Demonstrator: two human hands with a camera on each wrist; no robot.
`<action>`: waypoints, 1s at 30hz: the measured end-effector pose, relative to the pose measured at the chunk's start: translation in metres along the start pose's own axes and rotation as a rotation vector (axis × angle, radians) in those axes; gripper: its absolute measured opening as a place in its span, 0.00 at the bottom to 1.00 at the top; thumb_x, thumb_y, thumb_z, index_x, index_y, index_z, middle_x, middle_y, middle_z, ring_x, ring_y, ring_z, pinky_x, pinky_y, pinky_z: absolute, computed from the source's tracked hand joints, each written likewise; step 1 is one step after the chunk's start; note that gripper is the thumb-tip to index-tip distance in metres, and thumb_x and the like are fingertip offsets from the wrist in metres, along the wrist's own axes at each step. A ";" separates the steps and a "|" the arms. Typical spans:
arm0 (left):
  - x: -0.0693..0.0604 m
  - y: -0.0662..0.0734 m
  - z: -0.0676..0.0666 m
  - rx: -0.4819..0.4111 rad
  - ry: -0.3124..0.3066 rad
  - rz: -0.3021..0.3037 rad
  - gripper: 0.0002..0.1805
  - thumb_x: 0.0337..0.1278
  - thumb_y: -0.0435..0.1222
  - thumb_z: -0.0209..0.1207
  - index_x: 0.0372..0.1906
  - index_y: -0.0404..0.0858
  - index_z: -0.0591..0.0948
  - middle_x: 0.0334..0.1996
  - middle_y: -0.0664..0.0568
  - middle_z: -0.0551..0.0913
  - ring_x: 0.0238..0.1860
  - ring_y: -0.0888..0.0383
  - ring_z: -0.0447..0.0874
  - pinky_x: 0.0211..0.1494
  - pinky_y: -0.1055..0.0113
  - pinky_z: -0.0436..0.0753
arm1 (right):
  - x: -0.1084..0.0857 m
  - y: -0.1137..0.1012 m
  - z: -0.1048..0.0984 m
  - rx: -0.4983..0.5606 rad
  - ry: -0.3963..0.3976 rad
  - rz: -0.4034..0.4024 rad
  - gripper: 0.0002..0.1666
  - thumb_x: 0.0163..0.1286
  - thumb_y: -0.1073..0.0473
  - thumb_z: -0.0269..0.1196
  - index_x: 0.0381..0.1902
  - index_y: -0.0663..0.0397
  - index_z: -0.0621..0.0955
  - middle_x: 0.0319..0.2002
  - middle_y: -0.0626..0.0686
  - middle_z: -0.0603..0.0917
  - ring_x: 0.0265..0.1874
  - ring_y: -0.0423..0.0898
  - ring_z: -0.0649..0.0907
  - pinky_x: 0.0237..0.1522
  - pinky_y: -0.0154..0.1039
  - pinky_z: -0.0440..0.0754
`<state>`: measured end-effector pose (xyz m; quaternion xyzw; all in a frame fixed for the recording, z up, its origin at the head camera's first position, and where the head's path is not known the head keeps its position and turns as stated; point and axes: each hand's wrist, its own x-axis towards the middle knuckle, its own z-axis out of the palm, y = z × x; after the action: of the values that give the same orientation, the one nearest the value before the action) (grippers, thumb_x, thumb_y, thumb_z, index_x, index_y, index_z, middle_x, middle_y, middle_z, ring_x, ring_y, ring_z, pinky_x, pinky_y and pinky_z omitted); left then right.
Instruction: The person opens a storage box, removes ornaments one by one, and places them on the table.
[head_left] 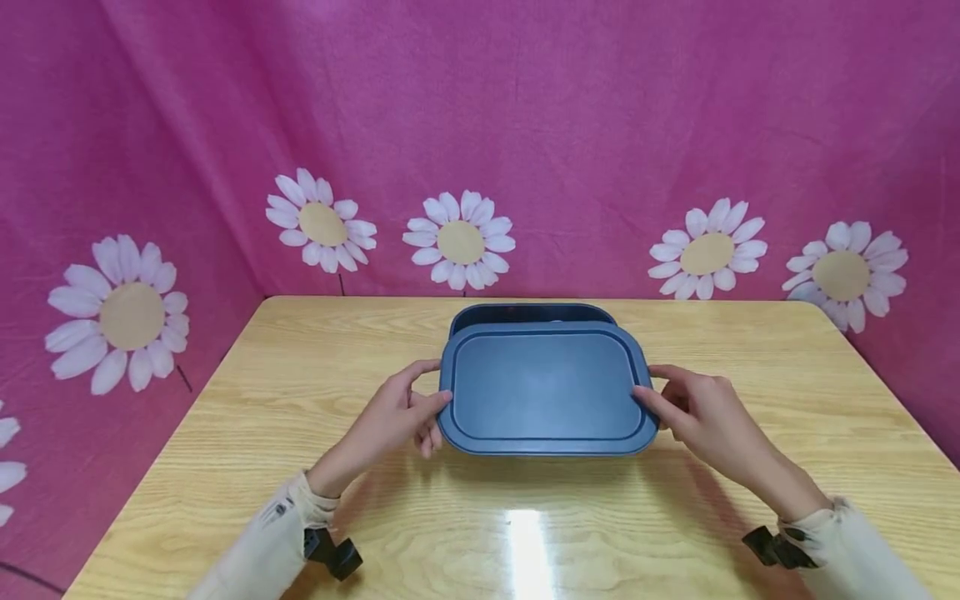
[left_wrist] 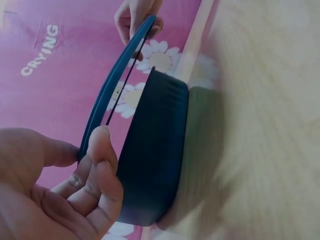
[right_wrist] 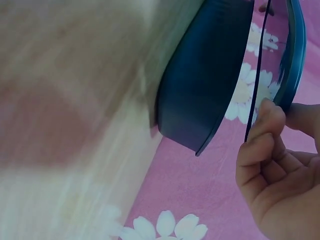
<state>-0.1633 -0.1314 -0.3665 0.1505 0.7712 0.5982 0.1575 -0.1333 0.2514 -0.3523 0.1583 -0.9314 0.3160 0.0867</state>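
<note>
A dark blue rectangular lid point(head_left: 547, 383) with rounded corners is held level by its two short ends. My left hand point(head_left: 386, 417) pinches the left end, thumb on top and fingers beneath. At the opposite end my right hand point(head_left: 712, 417) pinches the rim the same way. Under and behind the lid, a matching deep box point(head_left: 534, 312) stands on the table, mostly hidden in the head view. Both wrist views show a gap between the lid and the box point(left_wrist: 155, 145). A thin dark strip point(right_wrist: 258, 70) runs along below the lid; what it is, I cannot tell.
The light wood-grain table point(head_left: 337, 333) extends around the box. Behind it and to its sides hangs a magenta cloth point(head_left: 570, 125) with white daisies. A small black device point(head_left: 333, 554) is strapped at each wrist over pale sleeves.
</note>
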 end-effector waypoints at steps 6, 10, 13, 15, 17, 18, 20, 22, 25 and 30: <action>-0.020 -0.005 0.004 0.025 -0.058 -0.026 0.32 0.73 0.37 0.55 0.75 0.37 0.58 0.21 0.37 0.84 0.15 0.52 0.82 0.26 0.58 0.85 | -0.022 -0.004 0.001 0.076 -0.047 0.066 0.24 0.72 0.52 0.65 0.58 0.63 0.79 0.19 0.43 0.78 0.16 0.39 0.76 0.17 0.34 0.73; -0.034 -0.008 0.009 0.034 -0.100 -0.050 0.35 0.73 0.37 0.56 0.77 0.37 0.55 0.23 0.37 0.85 0.17 0.50 0.82 0.29 0.55 0.85 | -0.034 -0.006 0.000 0.132 -0.086 0.105 0.23 0.71 0.53 0.65 0.58 0.61 0.79 0.20 0.44 0.78 0.17 0.41 0.77 0.17 0.34 0.73; -0.042 -0.009 0.012 0.041 -0.112 -0.063 0.36 0.73 0.36 0.56 0.77 0.38 0.54 0.23 0.37 0.85 0.17 0.50 0.83 0.31 0.57 0.86 | -0.042 -0.006 0.001 0.181 -0.121 0.130 0.23 0.71 0.54 0.65 0.58 0.63 0.78 0.21 0.43 0.80 0.18 0.41 0.80 0.20 0.34 0.77; -0.047 -0.010 0.014 0.058 -0.119 -0.063 0.36 0.73 0.37 0.56 0.78 0.39 0.53 0.23 0.39 0.85 0.18 0.49 0.83 0.32 0.58 0.86 | -0.048 -0.006 0.003 0.210 -0.149 0.140 0.24 0.70 0.56 0.65 0.58 0.65 0.77 0.22 0.42 0.82 0.19 0.40 0.81 0.23 0.34 0.80; -0.053 -0.012 0.016 0.081 -0.134 -0.053 0.37 0.73 0.37 0.56 0.78 0.38 0.52 0.23 0.41 0.85 0.19 0.48 0.83 0.34 0.61 0.86 | -0.054 -0.004 0.006 0.231 -0.176 0.131 0.25 0.70 0.58 0.65 0.58 0.68 0.76 0.23 0.41 0.82 0.20 0.39 0.82 0.25 0.34 0.82; -0.056 -0.013 0.017 0.093 -0.142 -0.053 0.37 0.73 0.37 0.56 0.78 0.39 0.52 0.23 0.42 0.85 0.19 0.48 0.84 0.35 0.62 0.86 | -0.057 -0.003 0.008 0.236 -0.188 0.123 0.25 0.70 0.58 0.65 0.58 0.69 0.76 0.23 0.40 0.83 0.20 0.39 0.82 0.26 0.35 0.83; -0.062 -0.014 0.019 0.112 -0.161 -0.056 0.38 0.73 0.37 0.56 0.78 0.38 0.51 0.23 0.45 0.85 0.20 0.49 0.84 0.37 0.65 0.85 | -0.063 -0.001 0.011 0.244 -0.220 0.123 0.26 0.70 0.58 0.65 0.59 0.71 0.75 0.23 0.40 0.83 0.21 0.38 0.82 0.27 0.34 0.83; -0.066 -0.015 0.021 0.128 -0.188 -0.060 0.39 0.72 0.36 0.56 0.79 0.38 0.50 0.24 0.47 0.86 0.21 0.50 0.85 0.39 0.68 0.84 | -0.069 0.002 0.013 0.256 -0.267 0.157 0.29 0.71 0.56 0.65 0.61 0.71 0.73 0.24 0.41 0.83 0.21 0.38 0.82 0.28 0.34 0.83; -0.071 -0.017 0.024 0.129 -0.235 -0.101 0.40 0.72 0.35 0.57 0.79 0.38 0.48 0.25 0.49 0.86 0.23 0.50 0.85 0.40 0.70 0.83 | -0.077 0.008 0.014 0.273 -0.370 0.267 0.35 0.71 0.52 0.64 0.65 0.72 0.70 0.26 0.44 0.83 0.24 0.40 0.81 0.31 0.32 0.82; -0.075 -0.020 0.027 0.142 -0.287 -0.156 0.42 0.71 0.34 0.57 0.79 0.36 0.46 0.25 0.51 0.86 0.24 0.52 0.85 0.39 0.72 0.82 | -0.080 0.018 0.017 0.293 -0.493 0.310 0.39 0.71 0.50 0.64 0.66 0.75 0.68 0.27 0.45 0.85 0.26 0.41 0.82 0.32 0.32 0.81</action>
<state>-0.0849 -0.1442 -0.3870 0.1848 0.7904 0.5006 0.3010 -0.0656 0.2733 -0.3965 0.0970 -0.8820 0.4085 -0.2142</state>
